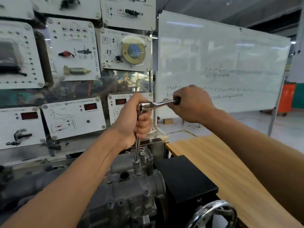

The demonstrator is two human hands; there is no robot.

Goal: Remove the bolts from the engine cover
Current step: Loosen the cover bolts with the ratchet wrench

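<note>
A grey cast-metal engine cover (pixel 131 191) sits low in the middle, with several small bolts (pixel 146 193) around its rim. A chrome ratchet wrench (pixel 158 104) drives a long upright extension bar (pixel 136 152) whose socket (pixel 136 168) stands on the cover's top. My left hand (pixel 133 122) grips the bar just under the ratchet head. My right hand (pixel 192 104) grips the black handle end of the ratchet, out to the right. The bolt under the socket is hidden.
A black block (pixel 184 176) and a chrome handwheel (pixel 213 213) sit right of the engine. A wooden bench top (pixel 222 162) runs along the right. White instrument panels (pixel 72 117) stand behind on the left, a whiteboard (pixel 222 63) behind on the right.
</note>
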